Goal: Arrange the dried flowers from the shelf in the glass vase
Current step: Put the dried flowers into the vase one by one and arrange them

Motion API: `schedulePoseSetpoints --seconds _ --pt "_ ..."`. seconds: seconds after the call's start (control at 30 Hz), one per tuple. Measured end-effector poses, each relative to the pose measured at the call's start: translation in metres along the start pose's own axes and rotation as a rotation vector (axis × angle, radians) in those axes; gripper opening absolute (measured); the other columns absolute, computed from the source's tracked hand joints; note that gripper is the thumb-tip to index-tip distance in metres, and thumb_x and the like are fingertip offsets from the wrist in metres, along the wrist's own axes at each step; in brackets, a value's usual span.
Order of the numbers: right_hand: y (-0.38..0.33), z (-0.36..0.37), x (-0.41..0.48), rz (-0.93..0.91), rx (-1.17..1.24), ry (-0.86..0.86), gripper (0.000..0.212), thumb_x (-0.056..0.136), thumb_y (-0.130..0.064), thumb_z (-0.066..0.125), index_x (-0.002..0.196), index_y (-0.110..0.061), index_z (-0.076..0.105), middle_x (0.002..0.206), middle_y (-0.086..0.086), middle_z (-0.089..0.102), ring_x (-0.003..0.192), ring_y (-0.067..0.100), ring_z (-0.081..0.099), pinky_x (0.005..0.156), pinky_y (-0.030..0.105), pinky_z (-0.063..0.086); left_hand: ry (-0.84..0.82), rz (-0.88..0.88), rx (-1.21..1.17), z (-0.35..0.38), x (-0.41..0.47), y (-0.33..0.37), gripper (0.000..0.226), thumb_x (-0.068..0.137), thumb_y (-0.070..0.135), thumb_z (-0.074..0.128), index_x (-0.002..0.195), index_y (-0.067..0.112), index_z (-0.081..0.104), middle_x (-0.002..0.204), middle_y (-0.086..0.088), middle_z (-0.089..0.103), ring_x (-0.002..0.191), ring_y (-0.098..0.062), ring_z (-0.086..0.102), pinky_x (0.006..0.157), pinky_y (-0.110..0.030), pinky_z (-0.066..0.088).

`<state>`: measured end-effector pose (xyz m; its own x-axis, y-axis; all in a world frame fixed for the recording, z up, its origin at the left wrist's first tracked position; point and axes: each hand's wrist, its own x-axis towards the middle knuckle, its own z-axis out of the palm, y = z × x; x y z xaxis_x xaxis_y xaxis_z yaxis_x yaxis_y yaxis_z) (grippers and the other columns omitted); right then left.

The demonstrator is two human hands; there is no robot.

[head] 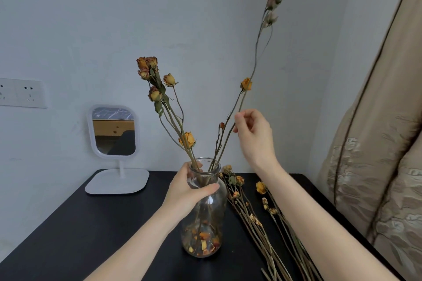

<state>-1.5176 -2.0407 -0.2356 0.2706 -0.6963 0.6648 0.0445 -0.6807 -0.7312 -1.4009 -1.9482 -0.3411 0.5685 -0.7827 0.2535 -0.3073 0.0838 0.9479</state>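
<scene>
- The left hand [189, 191] is curled round the neck of the glass vase [203, 230], thumb in front and fingers behind, and holds it upright on the dark table [91, 223].
- The right hand [253, 134] pinches a thin stem [240, 102] between thumb and forefinger, high above the vase mouth; the other fingers are loosely bent.
- This stem stands in the vase and leans to the right, apart from the bunch of yellow roses [153, 80] that leans left.
- More dried flowers [251, 219] lie on the table just beside the vase, on its right, not yet arranged.
- I think the stem is brittle: a strong pinch or a sideways pull could snap it or shake off a bud.
- Broken petals [203, 242] lie at the vase bottom, so the heads seem to crumble easily.
- The tall stems make the vase top-heavy; if the left hand lets go early, it may tip.
- The right forearm passes above the loose flowers and could brush them.
</scene>
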Motion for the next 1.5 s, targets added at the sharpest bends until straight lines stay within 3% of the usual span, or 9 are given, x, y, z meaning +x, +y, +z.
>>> schedulePoseSetpoints --seconds 0.33,0.5,0.73,0.9,1.07,1.23,1.33,1.4,1.5 --pt "0.022 0.005 -0.026 0.158 -0.19 -0.296 0.006 0.09 -0.02 0.056 0.094 -0.015 0.056 0.067 -0.006 0.048 0.057 0.005 0.043 0.045 0.007 0.037 0.016 0.008 0.026 0.001 0.003 -0.007 0.053 0.059 0.047 0.081 0.101 0.043 0.05 0.107 0.019 0.059 0.101 0.005 0.05 0.072 -0.013 0.037" --pt "0.01 0.003 -0.004 0.271 0.013 -0.264 0.011 0.09 -0.022 0.058 0.083 -0.012 0.056 0.063 -0.002 0.044 0.049 0.007 0.037 0.048 0.02 0.031 0.011 0.007 0.022 0.001 0.003 -0.007 0.054 0.06 0.047 0.081 0.104 0.043 0.051 0.107 0.023 0.058 0.101 0.007 0.049 0.073 -0.014 0.036" --pt "0.014 0.004 -0.005 0.231 0.021 -0.24 0.026 0.092 -0.026 0.055 0.071 -0.013 0.049 0.065 0.001 0.053 0.039 -0.003 0.045 0.052 0.02 0.031 0.013 0.012 0.021 0.001 0.001 -0.004 0.054 0.061 0.045 0.08 0.106 0.041 0.051 0.107 0.023 0.056 0.101 0.008 0.048 0.072 -0.011 0.034" --pt "0.016 0.0 -0.005 0.263 0.035 -0.227 0.024 0.092 -0.026 0.057 0.072 -0.013 0.051 0.064 0.0 0.055 0.051 0.009 0.04 0.052 0.024 0.032 0.022 -0.005 0.024 0.003 0.001 -0.005 0.057 0.063 0.043 0.08 0.111 0.038 0.05 0.11 0.022 0.055 0.102 0.003 0.048 0.078 -0.018 0.036" --pt "0.016 -0.004 -0.007 0.332 0.108 -0.275 0.017 0.091 -0.023 0.058 0.091 -0.006 0.06 0.066 0.0 0.054 0.048 0.01 0.036 0.039 0.017 0.032 0.009 0.009 0.041 0.0 -0.003 0.0 0.057 0.063 0.041 0.081 0.112 0.037 0.051 0.103 0.026 0.056 0.096 0.01 0.049 0.07 -0.009 0.034" --pt "0.017 -0.013 -0.01 0.316 0.134 -0.279 0.013 0.089 -0.021 0.062 0.095 -0.009 0.061 0.065 0.0 0.054 0.046 0.008 0.038 0.037 0.014 0.032 0.162 0.094 0.157 -0.002 -0.022 0.004 0.065 0.064 0.04 0.08 0.114 0.041 0.039 0.113 0.026 0.045 0.107 0.003 0.041 0.089 -0.019 0.033" --pt "0.025 -0.024 -0.014 0.32 0.137 -0.271 0.008 0.088 -0.021 0.062 0.091 -0.014 0.062 0.064 -0.001 0.054 0.042 0.003 0.04 0.037 0.013 0.033 0.348 0.252 0.185 -0.002 -0.05 0.003 0.053 0.068 0.034 0.077 0.104 0.045 0.04 0.102 0.019 0.048 0.099 0.0 0.045 0.085 -0.012 0.033" --pt "0.035 -0.033 -0.018 0.346 0.109 -0.262 0.006 0.089 -0.022 0.061 0.091 -0.016 0.061 0.064 -0.002 0.055 0.041 0.002 0.04 0.037 0.013 0.034 0.317 0.377 0.228 0.002 -0.07 0.001 0.043 0.069 0.029 0.072 0.095 0.047 0.043 0.087 0.014 0.048 0.092 -0.002 0.048 0.078 -0.005 0.035" --pt "0.058 -0.048 -0.029 0.432 0.046 -0.242 0.005 0.091 -0.018 0.058 0.093 -0.015 0.06 0.065 -0.001 0.055 0.042 0.002 0.041 0.038 0.013 0.034 0.094 0.445 0.304 0.016 -0.091 -0.007 0.033 0.074 0.023 0.071 0.089 0.042 0.049 0.076 0.009 0.049 0.075 -0.003 0.051 0.07 -0.005 0.039"
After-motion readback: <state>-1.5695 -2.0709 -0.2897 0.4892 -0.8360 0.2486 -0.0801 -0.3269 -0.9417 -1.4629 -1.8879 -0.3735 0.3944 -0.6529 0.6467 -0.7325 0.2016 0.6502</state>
